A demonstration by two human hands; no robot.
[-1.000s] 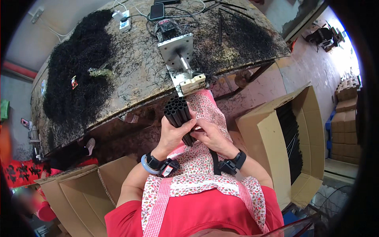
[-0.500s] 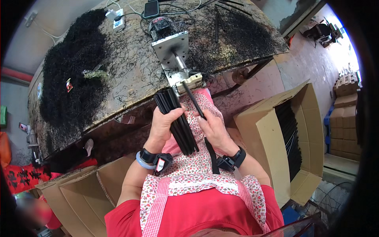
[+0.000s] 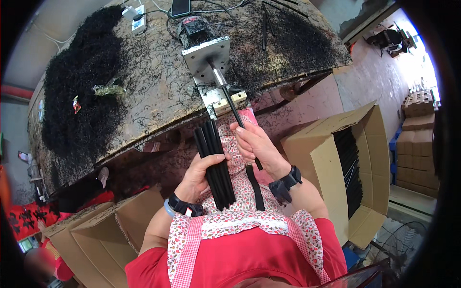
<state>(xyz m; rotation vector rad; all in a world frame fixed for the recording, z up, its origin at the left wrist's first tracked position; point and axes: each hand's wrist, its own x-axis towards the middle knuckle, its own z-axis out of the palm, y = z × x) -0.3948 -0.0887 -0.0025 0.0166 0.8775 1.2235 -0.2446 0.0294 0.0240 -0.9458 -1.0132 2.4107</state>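
My left hand [image 3: 198,174] is closed around a bundle of black rods [image 3: 207,139], its thumb lying across them. The bundle slants over my lap, below the table's front edge. My right hand [image 3: 259,148] pinches a single black rod [image 3: 233,106], whose near end sticks out below my palm. This rod passes over a pale notched block [image 3: 229,103], and its far end meets the metal spindle [image 3: 218,77] of a small motor unit. An upright metal plate [image 3: 207,54] stands between the spindle and the motor [image 3: 194,30].
Black shavings [image 3: 79,91] heap up on the table's left, with more at the right. Loose rods [image 3: 264,29], a phone [image 3: 180,6] and a power strip [image 3: 138,20] lie at the back. An open carton [image 3: 321,177] of black rods stands right; other cartons [image 3: 103,230] stand left.
The single rod in my right hand has gone from the block's front to the spindle. My left hand has drawn the bundle down, closer to my body.
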